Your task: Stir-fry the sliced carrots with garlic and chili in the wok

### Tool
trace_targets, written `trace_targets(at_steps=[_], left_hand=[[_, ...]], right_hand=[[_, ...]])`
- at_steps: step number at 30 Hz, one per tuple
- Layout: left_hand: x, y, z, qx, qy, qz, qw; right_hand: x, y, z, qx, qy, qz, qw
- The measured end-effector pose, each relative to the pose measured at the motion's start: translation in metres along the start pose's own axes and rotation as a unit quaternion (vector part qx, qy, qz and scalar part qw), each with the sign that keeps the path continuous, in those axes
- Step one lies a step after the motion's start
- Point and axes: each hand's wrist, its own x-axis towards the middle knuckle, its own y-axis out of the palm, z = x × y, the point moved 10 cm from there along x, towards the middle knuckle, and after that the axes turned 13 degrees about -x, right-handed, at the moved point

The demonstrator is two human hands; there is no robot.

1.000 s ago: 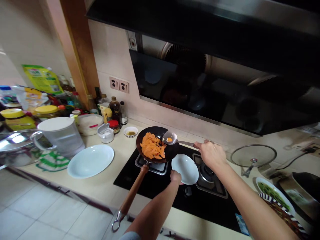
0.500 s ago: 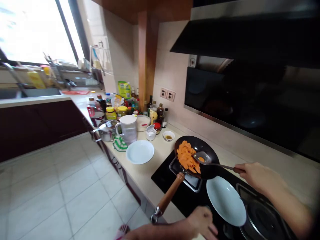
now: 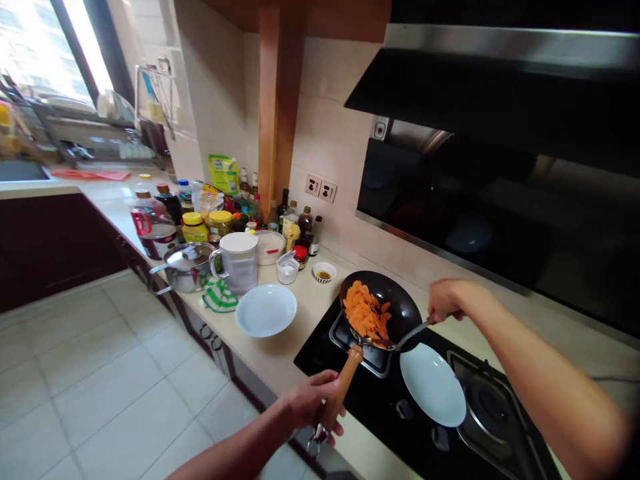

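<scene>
A dark wok [image 3: 407,308] sits on the left burner, with sliced carrots [image 3: 365,310] heaped in its left half. My left hand [image 3: 315,400] is wrapped round the wok's wooden handle [image 3: 345,380], which points toward me. In my right hand [image 3: 447,300] is a metal spatula [image 3: 416,331], gripped by its handle. The spatula's blade lies low in the wok, at the near edge of the carrots, and is partly hidden. A white oval plate [image 3: 433,387] rests on the stove just right of the wok.
A round white plate [image 3: 266,311] lies on the counter left of the stove. Behind it stand a water pitcher [image 3: 239,263], a steel pot [image 3: 187,270], a small sauce bowl [image 3: 324,272] and several bottles and jars. The range hood [image 3: 480,100] overhangs the stove.
My left hand has moved left from the stove's front and closed on the wok handle. The spatula has shifted from the wok's middle to its near side, its handle now steeper.
</scene>
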Motion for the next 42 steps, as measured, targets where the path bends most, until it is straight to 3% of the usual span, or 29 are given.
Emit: trace_targets(at_steps=[5, 8, 12, 14, 17, 20, 22, 27, 31, 36, 38, 42], left_hand=[[0.016, 0.0, 0.011, 0.029, 0.035, -0.062, 0.997], [0.017, -0.002, 0.014, 0.018, 0.051, -0.076, 0.996], [0.019, 0.001, 0.016, -0.032, 0.011, -0.054, 0.998], [0.021, 0.002, 0.016, -0.061, -0.009, -0.049, 0.997], [0.022, 0.002, 0.014, -0.072, -0.012, -0.068, 0.995], [0.022, 0.004, 0.013, -0.06, 0.004, -0.086, 0.994], [0.021, 0.005, 0.012, -0.049, 0.013, -0.092, 0.994], [0.019, 0.006, 0.007, -0.038, 0.013, -0.09, 0.995], [0.017, 0.008, 0.003, -0.024, 0.005, -0.079, 0.997], [0.016, 0.007, 0.0, 0.012, 0.016, -0.079, 0.997], [0.017, 0.007, 0.0, 0.018, 0.015, -0.08, 0.997], [0.017, 0.007, 0.002, 0.015, 0.011, -0.079, 0.997]], right_hand=[[0.002, 0.025, 0.032, 0.066, -0.013, 0.023, 0.997], [-0.002, 0.043, 0.018, 0.129, 0.0, 0.029, 0.991], [-0.016, 0.063, -0.011, 0.223, 0.026, 0.073, 0.972], [-0.024, 0.06, -0.008, 0.206, 0.017, 0.085, 0.975], [-0.026, 0.046, 0.022, 0.16, -0.01, 0.079, 0.984], [-0.008, 0.024, 0.055, 0.116, -0.014, -0.014, 0.993], [0.006, 0.021, 0.062, 0.104, 0.002, -0.061, 0.993], [0.008, 0.047, 0.02, 0.153, 0.076, -0.017, 0.985], [-0.021, 0.032, -0.011, 0.126, 0.08, 0.004, 0.989], [-0.031, 0.004, -0.02, -0.065, 0.089, 0.039, 0.993], [-0.021, 0.006, -0.019, -0.086, 0.104, 0.031, 0.99], [-0.001, 0.028, 0.0, -0.099, 0.118, -0.046, 0.987]])
